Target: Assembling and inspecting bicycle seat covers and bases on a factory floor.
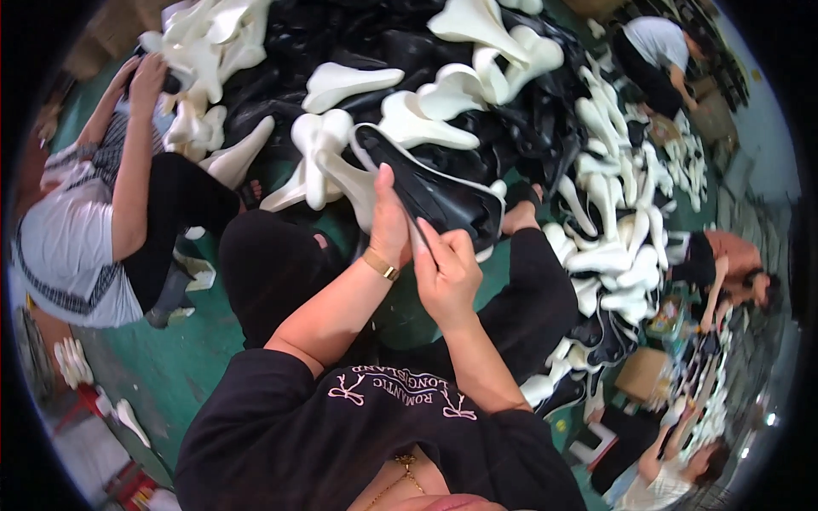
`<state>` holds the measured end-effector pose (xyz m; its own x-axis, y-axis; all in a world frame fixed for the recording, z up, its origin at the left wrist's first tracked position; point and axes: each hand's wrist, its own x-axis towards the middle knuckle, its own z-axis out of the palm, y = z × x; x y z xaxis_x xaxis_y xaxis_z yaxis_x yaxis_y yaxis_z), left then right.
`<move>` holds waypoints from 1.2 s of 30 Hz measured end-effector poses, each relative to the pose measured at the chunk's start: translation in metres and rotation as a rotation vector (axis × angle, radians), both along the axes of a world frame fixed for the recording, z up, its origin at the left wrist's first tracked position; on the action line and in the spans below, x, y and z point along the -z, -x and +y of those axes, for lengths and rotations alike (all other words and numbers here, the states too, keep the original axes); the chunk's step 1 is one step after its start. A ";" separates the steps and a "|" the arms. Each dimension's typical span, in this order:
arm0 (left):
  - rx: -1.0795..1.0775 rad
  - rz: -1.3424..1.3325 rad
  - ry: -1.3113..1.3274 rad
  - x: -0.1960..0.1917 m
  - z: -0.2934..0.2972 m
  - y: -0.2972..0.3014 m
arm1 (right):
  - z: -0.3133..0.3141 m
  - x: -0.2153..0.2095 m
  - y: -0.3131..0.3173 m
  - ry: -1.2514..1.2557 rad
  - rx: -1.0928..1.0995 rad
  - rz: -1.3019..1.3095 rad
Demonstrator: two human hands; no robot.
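Observation:
Over my lap I hold a bicycle saddle (443, 194), its black skin facing up and a white foam rim showing along its far edge. My left hand (390, 220) is closed round the narrow nose side, thumb up along it. Fingers of my right hand (449, 268) pinch the near edge of the black skin, close beside the left hand. Just beyond the left hand lie bare white foam saddle pads (322, 152), one of them almost touching it. What the left fingers do underneath is hidden.
A heap of black saddle covers (358, 43) with white pads on it lies in front of me. More white pads (609, 247) are piled at the right. One person (85, 221) sits close at the left; several others work at the right, near a cardboard box (643, 375).

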<state>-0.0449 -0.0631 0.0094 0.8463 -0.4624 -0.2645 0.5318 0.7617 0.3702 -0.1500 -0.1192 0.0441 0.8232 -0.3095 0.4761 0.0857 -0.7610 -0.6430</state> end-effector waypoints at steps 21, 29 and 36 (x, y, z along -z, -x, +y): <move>0.209 0.088 -0.029 -0.005 0.005 0.001 | -0.019 0.007 -0.001 0.156 -0.056 -0.064; 0.253 -0.191 -0.344 -0.005 0.009 0.023 | -0.034 0.001 -0.003 0.242 -0.137 -0.062; 0.237 -0.161 -0.464 -0.015 0.004 0.020 | -0.040 0.008 -0.004 0.245 -0.192 -0.086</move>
